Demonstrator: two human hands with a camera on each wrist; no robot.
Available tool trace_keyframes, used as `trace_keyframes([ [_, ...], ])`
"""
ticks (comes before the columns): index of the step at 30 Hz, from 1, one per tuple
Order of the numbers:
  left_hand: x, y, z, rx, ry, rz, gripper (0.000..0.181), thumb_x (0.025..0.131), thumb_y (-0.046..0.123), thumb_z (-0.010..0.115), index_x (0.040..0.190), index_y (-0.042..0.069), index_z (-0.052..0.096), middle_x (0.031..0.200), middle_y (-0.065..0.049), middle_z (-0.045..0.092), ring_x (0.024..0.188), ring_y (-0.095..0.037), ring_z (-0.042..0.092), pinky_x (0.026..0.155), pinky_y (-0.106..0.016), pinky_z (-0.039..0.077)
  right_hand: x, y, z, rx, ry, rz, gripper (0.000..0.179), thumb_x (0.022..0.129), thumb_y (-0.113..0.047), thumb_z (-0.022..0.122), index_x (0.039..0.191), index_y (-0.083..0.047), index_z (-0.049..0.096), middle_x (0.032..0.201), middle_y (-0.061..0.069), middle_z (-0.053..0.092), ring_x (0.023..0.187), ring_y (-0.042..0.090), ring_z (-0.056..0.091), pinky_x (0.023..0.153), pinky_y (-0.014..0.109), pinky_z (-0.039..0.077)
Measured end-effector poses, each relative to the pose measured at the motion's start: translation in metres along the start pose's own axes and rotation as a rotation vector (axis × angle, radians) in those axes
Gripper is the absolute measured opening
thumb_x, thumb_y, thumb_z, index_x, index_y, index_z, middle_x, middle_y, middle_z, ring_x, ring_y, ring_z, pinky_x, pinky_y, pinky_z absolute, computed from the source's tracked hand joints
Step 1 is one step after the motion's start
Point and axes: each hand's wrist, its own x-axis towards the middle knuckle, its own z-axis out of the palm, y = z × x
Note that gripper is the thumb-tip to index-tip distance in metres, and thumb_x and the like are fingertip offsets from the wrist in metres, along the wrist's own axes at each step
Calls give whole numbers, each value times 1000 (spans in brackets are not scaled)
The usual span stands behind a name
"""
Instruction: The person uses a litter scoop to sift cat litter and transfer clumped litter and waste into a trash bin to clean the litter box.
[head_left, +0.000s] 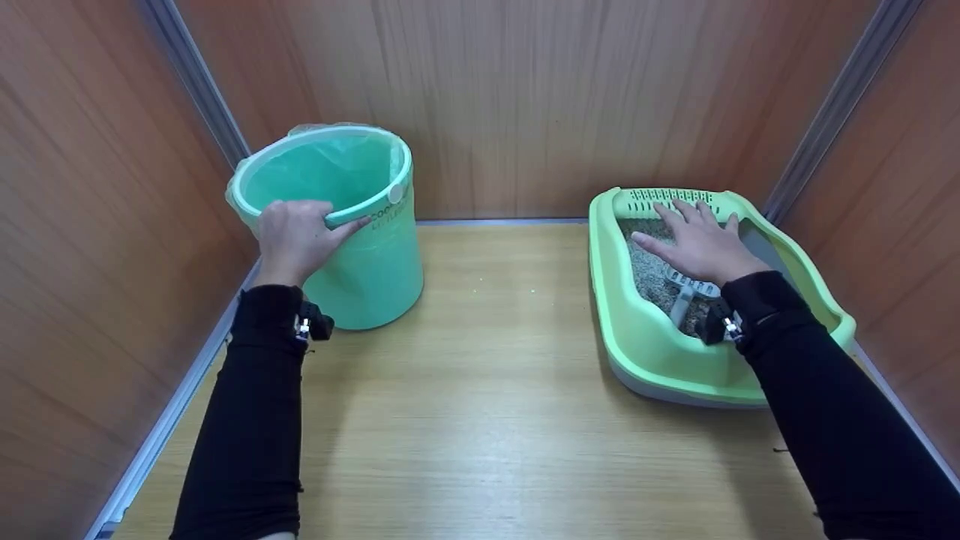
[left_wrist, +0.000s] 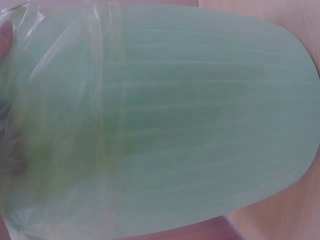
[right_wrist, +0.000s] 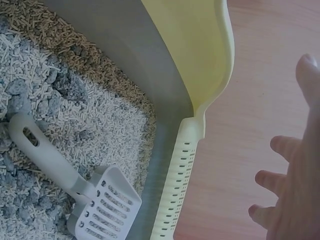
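On the left stands a mint-green trash bin [head_left: 367,281], lined with a thin clear bag [left_wrist: 60,65] folded over its rim. My left hand [head_left: 295,234] grips the near rim, fingers over the edge and thumb along the outside. My right hand [head_left: 701,244] is spread over the far part of a yellow-green litter box [head_left: 667,360], holding nothing. Inside the box, a grey slotted litter scoop [right_wrist: 55,165] lies on the pellet litter [right_wrist: 115,130], which has darker clumps in it. The head view shows the scoop partly hidden behind the right hand and wrist.
Wooden panels [head_left: 510,112] with grey metal corner strips enclose the floor at the back and both sides. A stretch of wood-look floor [head_left: 480,360] lies between bin and box, with a few tiny white specks on it. The box stands close to the right wall.
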Motion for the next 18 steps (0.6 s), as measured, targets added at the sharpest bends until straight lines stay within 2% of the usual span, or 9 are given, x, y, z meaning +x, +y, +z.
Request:
trace_keyframes([
  [4,0,2,0,-3,0,0,68,90,62,69,58,8,45,51,-7,38,50,-28,41,61,-38,29,0,-3,-1,5,-2,-1,96,95,-81,30,165,-15,18,168,26,11,152,55,-1,105,81,-10],
  [9,-1,11,2,0,2,21,68,91,63,67,57,8,46,51,-7,40,49,-28,42,61,-37,30,-1,-5,-3,21,8,-4,95,96,-80,32,165,-15,19,168,26,11,152,54,-2,106,81,-11],
  [18,-12,46,0,35,62,106,70,90,65,67,56,9,43,50,-4,35,46,-26,37,58,-36,27,-6,-5,-3,0,-7,-18,94,97,-79,31,165,-16,17,167,26,11,151,57,-1,104,82,-9],
])
